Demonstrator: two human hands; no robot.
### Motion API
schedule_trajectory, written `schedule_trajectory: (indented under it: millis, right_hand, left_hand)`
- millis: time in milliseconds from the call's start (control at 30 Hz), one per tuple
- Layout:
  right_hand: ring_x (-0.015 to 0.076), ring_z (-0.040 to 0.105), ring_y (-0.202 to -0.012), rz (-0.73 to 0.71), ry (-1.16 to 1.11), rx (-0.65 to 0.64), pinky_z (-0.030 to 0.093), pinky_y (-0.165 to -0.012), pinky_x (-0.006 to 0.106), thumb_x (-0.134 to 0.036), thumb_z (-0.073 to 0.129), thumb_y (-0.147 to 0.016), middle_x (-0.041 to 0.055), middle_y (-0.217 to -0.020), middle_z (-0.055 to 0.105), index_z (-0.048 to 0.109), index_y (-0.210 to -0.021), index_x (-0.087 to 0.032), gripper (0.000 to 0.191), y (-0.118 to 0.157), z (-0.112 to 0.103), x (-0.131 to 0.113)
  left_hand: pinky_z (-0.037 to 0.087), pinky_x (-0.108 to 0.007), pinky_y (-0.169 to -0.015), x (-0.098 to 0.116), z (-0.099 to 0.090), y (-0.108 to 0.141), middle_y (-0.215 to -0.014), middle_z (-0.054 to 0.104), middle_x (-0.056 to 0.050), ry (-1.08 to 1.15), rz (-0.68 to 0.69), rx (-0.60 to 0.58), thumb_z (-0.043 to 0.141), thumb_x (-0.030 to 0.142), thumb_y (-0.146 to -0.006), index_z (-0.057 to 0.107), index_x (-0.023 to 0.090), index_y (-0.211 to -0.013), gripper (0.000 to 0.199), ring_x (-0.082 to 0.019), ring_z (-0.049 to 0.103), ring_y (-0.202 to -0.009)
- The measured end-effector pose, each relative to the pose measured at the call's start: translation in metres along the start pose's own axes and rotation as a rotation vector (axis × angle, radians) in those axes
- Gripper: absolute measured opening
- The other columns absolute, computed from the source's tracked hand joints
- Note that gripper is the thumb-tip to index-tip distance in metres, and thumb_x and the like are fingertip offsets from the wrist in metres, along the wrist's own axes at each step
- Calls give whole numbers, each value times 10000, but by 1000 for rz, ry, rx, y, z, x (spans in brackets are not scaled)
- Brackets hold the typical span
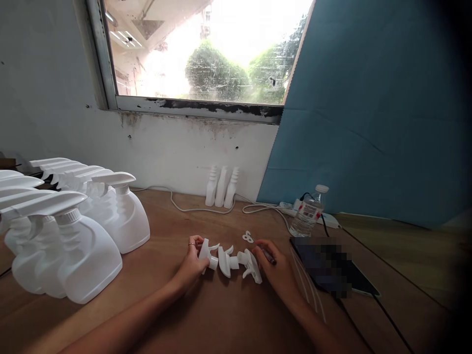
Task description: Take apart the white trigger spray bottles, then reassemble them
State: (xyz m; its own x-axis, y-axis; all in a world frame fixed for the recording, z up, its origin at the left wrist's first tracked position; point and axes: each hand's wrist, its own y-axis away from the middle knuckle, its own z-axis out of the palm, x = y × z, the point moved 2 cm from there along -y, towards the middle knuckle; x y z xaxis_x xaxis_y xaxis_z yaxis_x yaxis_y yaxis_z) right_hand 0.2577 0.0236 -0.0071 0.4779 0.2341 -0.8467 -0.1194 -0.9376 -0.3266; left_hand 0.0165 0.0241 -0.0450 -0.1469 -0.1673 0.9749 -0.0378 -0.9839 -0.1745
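The brown bench [228,319] lies nearest the camera and carries all the things. On the left stand the large white bottles [90,260] in rows, upright, with spray tops fitted. Their walls are not clear, so I cannot tell what is inside. On the right is a flat dark device [359,280], and behind it a clear bottle [307,219], capped, seemingly with clear liquid; its level I cannot read. By the wall stand 3 small white bottles [221,189] side by side, contents also hidden.

The left hand [193,260] is closed narrowly around the left spray head [204,250], thumb on the near side and fingers behind. The right hand [275,268] holds a slim dark tool [272,259], its fingers close beside the right spray head [253,268]. The middle spray head [224,263] lies between these 2 on the bench, and no hand holds it.

For careful work, I judge that the left fingers should pinch the solid body, not the thin trigger, which may bend. The right hand should keep the tool's end away from the plastic, as it may scratch. The light heads can roll, so small, slow movements are better. The smallest thing, a looped white piece [248,237], lies just beyond and could be pushed away by a fingertip.
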Motion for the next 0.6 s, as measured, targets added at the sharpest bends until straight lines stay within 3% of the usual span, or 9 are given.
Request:
schedule_trajectory:
  millis: [133, 233, 367, 433, 533, 600]
  right_hand:
    - [217, 656, -659, -35, 85, 32, 491, -616, 296, -500, 483, -859, 71, -759, 706, 651, -941, -158, 390, -4, -7, 2]
    - [233, 669, -764, -155, 195, 28, 504, -711, 321, -476, 469, -876, 90, -880, 717, 669, -952, -175, 369, -10, -14, 5]
    - [245, 639, -923, -324, 404, -81, 482, -856, 370, -232, 428, -853, 107, -1014, 685, 683, -998, -184, 298, -19, -17, 24]
    - [231, 611, -985, -336, 514, -145, 466, -894, 368, -67, 389, -758, 98, -1053, 664, 675, -1064, -194, 438, -23, -17, 38]
    - [213, 556, -1086, -314, 639, -212, 433, -947, 353, 43, 354, -645, 81, -1138, 635, 644, -1154, -207, 638, -26, -16, 55]
    - [217, 524, -1130, -304, 696, -235, 416, -964, 352, 70, 339, -631, 84, -1189, 612, 619, -1201, -193, 688, -26, -15, 60]
  left_hand:
    - [390, -365, -1017, 9, 4, 7, -1216, 532, -108, -257, 70, -55, 567, 161, -771, 406, 197, -1165, 428, -204, 530, -1124]
    - [336, -423, -1087, 19, 7, 13, -1299, 526, -137, -453, 95, -102, 548, 200, -806, 466, 172, -1233, 435, -244, 491, -1219]
    - [315, -464, -1117, 24, 10, 16, -1389, 483, -151, -653, 140, -179, 511, 230, -845, 582, 165, -1180, 349, -277, 427, -1313]
    - [348, -479, -1099, 30, 9, 15, -1401, 472, -160, -740, 213, -186, 506, 239, -858, 590, 163, -1189, 349, -285, 424, -1319]
    - [374, -484, -1081, 60, 2, 16, -1413, 457, -155, -916, 458, -112, 518, 221, -859, 581, 168, -1195, 346, -291, 403, -1328]
    - [352, -481, -1098, 94, -9, 25, -1406, 461, -129, -1033, 637, 67, 515, 198, -867, 569, 192, -1199, 336, -282, 386, -1334]
